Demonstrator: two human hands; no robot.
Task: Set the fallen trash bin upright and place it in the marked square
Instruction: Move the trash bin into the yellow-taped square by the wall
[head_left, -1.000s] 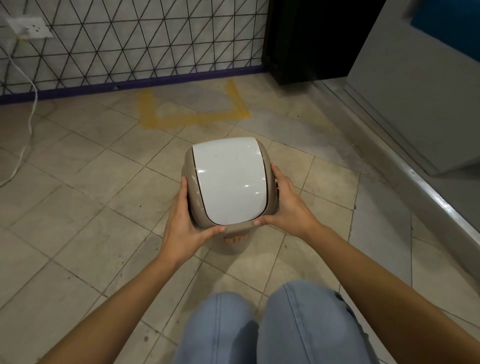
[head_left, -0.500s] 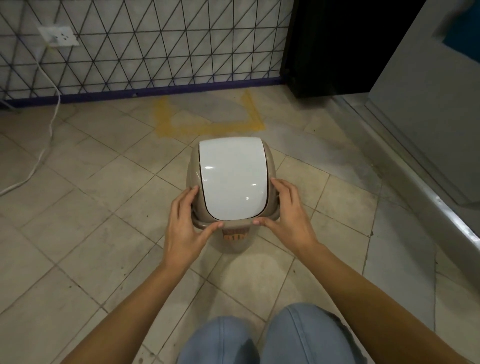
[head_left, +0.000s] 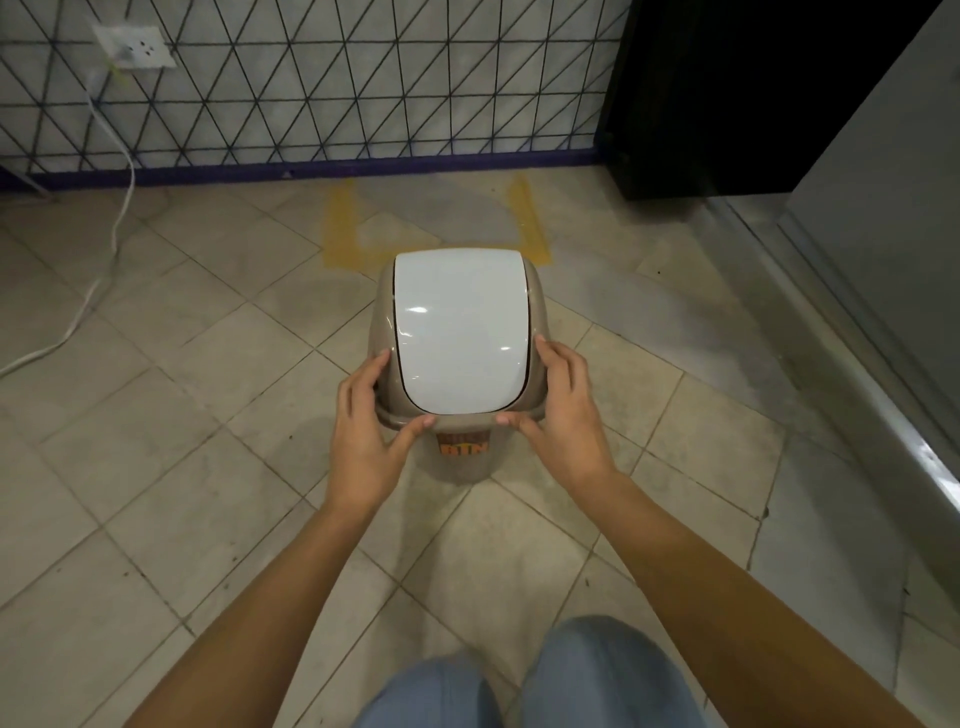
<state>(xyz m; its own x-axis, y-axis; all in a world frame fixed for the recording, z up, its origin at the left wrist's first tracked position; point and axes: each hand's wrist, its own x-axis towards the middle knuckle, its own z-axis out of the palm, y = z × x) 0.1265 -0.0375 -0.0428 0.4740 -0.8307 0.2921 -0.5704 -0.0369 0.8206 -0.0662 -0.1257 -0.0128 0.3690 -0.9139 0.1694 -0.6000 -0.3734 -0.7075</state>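
At the far left, a white cable (head_left: 111, 228) is seen running down from a wall socket (head_left: 136, 48) and across the tiled floor (head_left: 156, 467), where it is cut off by the frame edge. The wall behind is covered by a pattern of dark triangles, with a purple strip along its base.

The left hand (head_left: 366, 431) is laid against the left side of the trash bin (head_left: 460, 374), fingers spread along the rim and the thumb pressed at the near edge of the lid. The bin is held upright between both hands; its white lid (head_left: 460, 332) is closed and faces the camera. Most of the beige body is hidden beneath the lid, and only part of an orange label (head_left: 464, 447) can be read, showing "BIN". Whether the base is resting on the floor or lifted just clear of it cannot be told.

Just beyond the bin, the marked square (head_left: 340, 228) is outlined in yellow on the floor against the wall. Its near edge is largely hidden by the bin, and the bin is seen in front of it, not inside.

The right hand (head_left: 563, 415) is placed on the right side of the rim, mirroring the left.

At the right, a dark cabinet (head_left: 727, 93) and a grey panel (head_left: 883, 156) are partly cut off. At the bottom, knees in blue jeans (head_left: 597, 680) are only partly in view.
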